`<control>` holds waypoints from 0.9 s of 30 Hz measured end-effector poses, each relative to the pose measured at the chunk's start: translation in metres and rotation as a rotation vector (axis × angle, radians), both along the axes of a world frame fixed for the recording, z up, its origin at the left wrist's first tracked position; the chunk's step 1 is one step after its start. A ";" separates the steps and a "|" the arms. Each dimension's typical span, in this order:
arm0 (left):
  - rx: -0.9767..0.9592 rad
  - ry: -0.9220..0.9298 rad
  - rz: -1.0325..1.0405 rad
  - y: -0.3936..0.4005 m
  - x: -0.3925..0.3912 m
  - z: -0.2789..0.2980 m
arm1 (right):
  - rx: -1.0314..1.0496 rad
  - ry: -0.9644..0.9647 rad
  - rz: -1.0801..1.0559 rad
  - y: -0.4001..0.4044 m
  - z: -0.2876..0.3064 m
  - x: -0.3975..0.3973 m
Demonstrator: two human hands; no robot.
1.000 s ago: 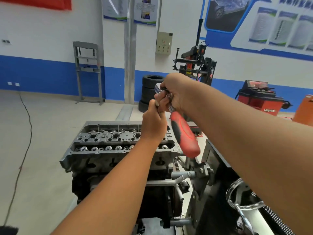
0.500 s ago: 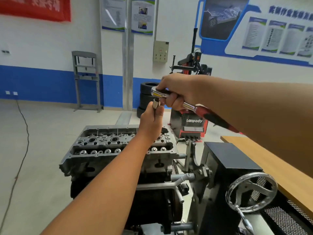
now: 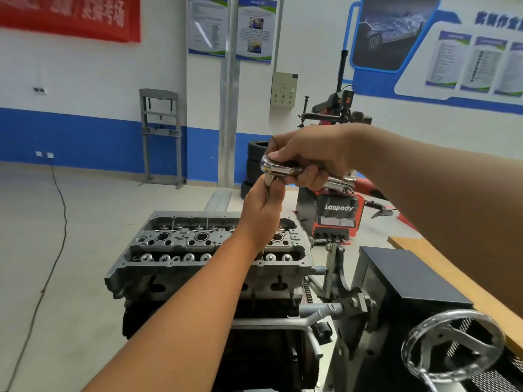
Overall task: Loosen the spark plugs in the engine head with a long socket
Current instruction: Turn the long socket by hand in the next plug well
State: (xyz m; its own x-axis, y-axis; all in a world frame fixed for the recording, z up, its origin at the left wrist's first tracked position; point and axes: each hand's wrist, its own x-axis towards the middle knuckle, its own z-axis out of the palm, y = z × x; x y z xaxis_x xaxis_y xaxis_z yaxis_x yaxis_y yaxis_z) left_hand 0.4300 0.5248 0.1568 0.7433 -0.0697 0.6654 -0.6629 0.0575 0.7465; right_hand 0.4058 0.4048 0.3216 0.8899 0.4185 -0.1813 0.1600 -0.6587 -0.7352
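Workshop room: white wall with a blue band, red banner (image 3: pixel 68 17) upper left, posters (image 3: pixel 230 26) top centre, grey press frame (image 3: pixel 160 137) against the wall, stacked tyres (image 3: pixel 256 165) behind the hands, red tyre changer (image 3: pixel 338 216) right of centre. Pale floor with a black cable (image 3: pixel 58 210) running down the left. Engine head (image 3: pixel 209 250) sits centre frame on a stand; handwheel (image 3: pixel 452 349) lower right, wooden bench edge (image 3: pixel 441 270) at right. Right hand (image 3: pixel 314 154) grips the ratchet (image 3: pixel 280 166) near its chrome head, above the engine head. Left hand (image 3: pixel 261 210) pinches the socket (image 3: pixel 268 181) just under the ratchet head, touching it; whether it is seated cannot be told. Since half a second ago: ratchet now lies nearly level, its red handle hidden behind the right forearm; view has tilted a little up, showing more wall; both hands sit in much the same spot over the head's right end.
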 end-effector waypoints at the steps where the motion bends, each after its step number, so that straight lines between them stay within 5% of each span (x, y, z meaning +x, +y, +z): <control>1: -0.001 -0.007 -0.002 0.001 0.000 0.000 | 0.019 -0.037 -0.016 0.001 -0.004 -0.004; 9: -0.054 -0.031 0.037 -0.005 -0.002 0.000 | -0.496 -0.927 -0.463 0.021 -0.069 -0.036; 12: -0.095 0.100 -0.030 -0.002 -0.002 0.005 | -0.590 -1.173 -0.510 0.013 -0.076 -0.023; 27: -0.261 0.161 0.010 -0.021 0.003 0.012 | -0.706 -1.435 -0.466 0.005 -0.070 0.013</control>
